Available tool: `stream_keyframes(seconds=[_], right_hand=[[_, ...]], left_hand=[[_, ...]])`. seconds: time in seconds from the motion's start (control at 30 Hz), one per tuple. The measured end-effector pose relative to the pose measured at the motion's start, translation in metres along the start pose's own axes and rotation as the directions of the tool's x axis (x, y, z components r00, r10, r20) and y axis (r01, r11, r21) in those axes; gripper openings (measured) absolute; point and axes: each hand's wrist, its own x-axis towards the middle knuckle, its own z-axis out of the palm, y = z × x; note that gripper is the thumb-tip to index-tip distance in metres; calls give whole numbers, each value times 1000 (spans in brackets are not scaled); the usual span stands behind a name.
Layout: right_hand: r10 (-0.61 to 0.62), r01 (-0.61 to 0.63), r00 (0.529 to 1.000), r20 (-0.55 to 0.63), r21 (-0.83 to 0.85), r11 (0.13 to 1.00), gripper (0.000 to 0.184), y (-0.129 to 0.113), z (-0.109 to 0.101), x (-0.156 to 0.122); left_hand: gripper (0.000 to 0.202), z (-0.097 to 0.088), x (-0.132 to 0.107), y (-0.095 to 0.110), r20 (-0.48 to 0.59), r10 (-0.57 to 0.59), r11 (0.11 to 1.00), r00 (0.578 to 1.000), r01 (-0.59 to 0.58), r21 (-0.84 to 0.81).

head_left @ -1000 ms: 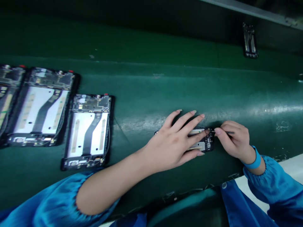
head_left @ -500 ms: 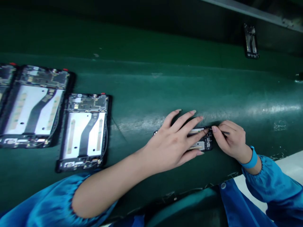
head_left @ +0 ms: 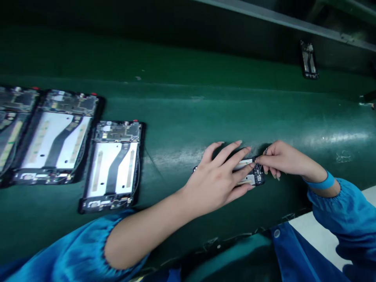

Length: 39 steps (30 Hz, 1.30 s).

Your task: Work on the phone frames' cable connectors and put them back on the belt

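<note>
An open phone frame (head_left: 252, 175) lies sideways on the green belt (head_left: 188, 113), mostly hidden under my left hand (head_left: 219, 180). That hand rests flat on it with fingers stretched out and spread. My right hand (head_left: 279, 158) is at the frame's right end, fingers pinched together over the small dark circuit board there. A thin dark tool (head_left: 265, 151) pokes out from the pinch. Both arms wear blue sleeves, and the right wrist has a blue band (head_left: 321, 183).
Three opened phone frames lie in a row at left: one (head_left: 113, 166), a second (head_left: 55, 137), a third (head_left: 10, 125) cut by the edge. Another phone frame (head_left: 308, 59) stands at the far right by a metal rail (head_left: 279, 19). A white surface (head_left: 320, 235) shows bottom right.
My right hand has turned over and moved left onto the frame's end, and the thin tool now points upward. My left hand stays on the frame. The view shifted slightly.
</note>
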Motion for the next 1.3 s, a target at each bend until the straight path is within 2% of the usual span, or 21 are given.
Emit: stream_keyframes(seconds=[0.17, 0.23, 0.3, 0.37, 0.43, 0.5, 0.53, 0.63, 0.77, 0.97, 1.3], right_hand=[[100, -99, 994, 40, -29, 995, 35, -11, 0, 4], [108, -105, 992, 71, -48, 993, 35, -13, -3, 6], [118, -110, 987, 108, -83, 991, 35, -15, -5, 8], [136, -120, 980, 148, -116, 986, 35, -15, -8, 10], [151, -127, 972, 180, -136, 983, 35, -14, -10, 13], [151, -124, 968, 201, -139, 983, 35, -12, -11, 15], [150, -123, 966, 209, -137, 983, 35, -11, -12, 16], [163, -135, 963, 216, -136, 981, 35, -10, -11, 17], [187, -162, 961, 205, -131, 978, 35, -11, -10, 17], [179, -160, 962, 206, -105, 982, 34, -9, -10, 17], [151, -137, 968, 203, -80, 987, 34, -8, -8, 18]], left_hand=[[41, 2, 2, 4, -6, -1, 1000, 1000, 1, -17], [40, -3, 2, 0, 11, 3, 999, 1000, -2, -40], [36, -15, 2, -10, 41, -45, 996, 998, 48, -73], [28, -32, 1, -28, 137, -144, 980, 980, 160, -115], [21, -49, -2, -48, 282, -223, 945, 933, 278, -174], [17, -61, -7, -64, 393, -239, 900, 888, 355, -254], [16, -63, -9, -69, 414, -245, 878, 877, 382, -289], [16, -60, -13, -73, 414, -276, 835, 867, 430, -344], [16, -52, -11, -67, 403, -293, 811, 867, 448, -375], [12, -53, -6, -66, 399, -284, 811, 872, 441, -385], [8, -49, -7, -76, 419, -248, 803, 874, 427, -417]])
